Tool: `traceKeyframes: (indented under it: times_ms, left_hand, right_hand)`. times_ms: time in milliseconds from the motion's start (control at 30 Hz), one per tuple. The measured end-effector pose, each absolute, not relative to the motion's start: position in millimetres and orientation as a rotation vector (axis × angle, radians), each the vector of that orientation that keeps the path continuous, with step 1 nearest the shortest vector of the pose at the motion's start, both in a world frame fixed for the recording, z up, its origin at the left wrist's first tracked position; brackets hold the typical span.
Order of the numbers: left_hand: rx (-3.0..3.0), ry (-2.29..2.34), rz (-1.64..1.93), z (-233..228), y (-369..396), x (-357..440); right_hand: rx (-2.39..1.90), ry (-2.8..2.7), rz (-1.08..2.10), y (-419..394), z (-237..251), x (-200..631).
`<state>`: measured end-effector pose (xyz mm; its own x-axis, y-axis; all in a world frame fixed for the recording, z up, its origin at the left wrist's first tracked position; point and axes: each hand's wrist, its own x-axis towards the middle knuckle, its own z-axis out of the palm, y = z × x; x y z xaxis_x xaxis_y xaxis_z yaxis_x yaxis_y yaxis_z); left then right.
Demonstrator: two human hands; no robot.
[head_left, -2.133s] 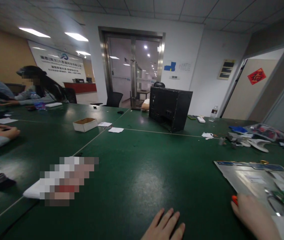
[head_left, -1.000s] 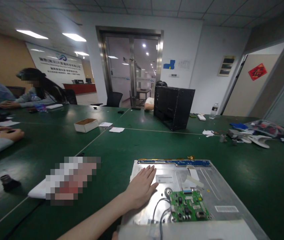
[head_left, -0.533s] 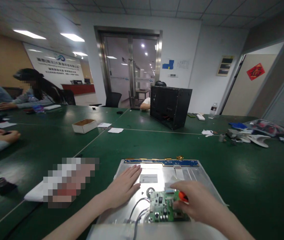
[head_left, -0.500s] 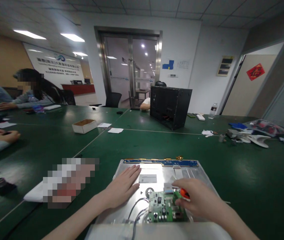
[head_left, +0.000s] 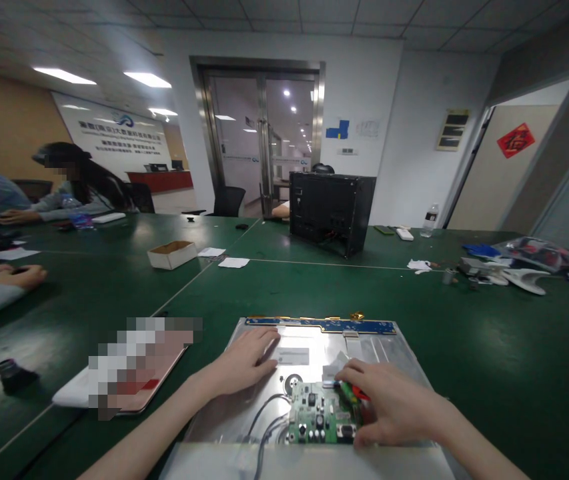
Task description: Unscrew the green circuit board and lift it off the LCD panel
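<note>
A silver metal display panel lies back-up on the green table in front of me, with a blue strip along its far edge. A small green circuit board with grey wires sits on its near half. My left hand rests flat on the panel's left part, fingers spread. My right hand is curled over the board's right side and grips an orange-handled tool, mostly hidden under the fingers.
A black computer case stands at the table's middle back. A small cardboard box and papers lie to the left. Clutter of bags and parts sits far right. A white pad and a small black cap lie near left. Other people sit along the left side.
The panel came from the right to lie in front of me. My left hand settled on it, and my right hand came down over the circuit board holding the orange tool.
</note>
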<state>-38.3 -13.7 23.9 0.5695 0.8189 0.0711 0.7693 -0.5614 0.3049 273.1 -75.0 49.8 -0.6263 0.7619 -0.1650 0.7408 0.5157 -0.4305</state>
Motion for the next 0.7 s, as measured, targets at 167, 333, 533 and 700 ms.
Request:
traceKeyframes:
  times_ms: [167,333,533,700]
  left_hand:
    - [2.522,1.263,0.416,27.1,-13.7,-11.7]
    - [2.496,1.147,0.471,27.2,-24.5,1.0]
    - [2.455,1.026,0.441,31.6,-39.6,-6.2]
    - [2.442,1.076,0.362,36.9,-37.2,-13.2]
  right_hand:
    - [-1.27,-2.723,0.662,-80.6,42.2,270.5]
    - [-1.22,-2.71,0.61,-85.4,33.9,270.0]
    - [-1.205,-2.721,0.588,-86.3,30.1,269.9]
    - [-1.226,-2.693,0.579,-86.5,30.1,269.1]
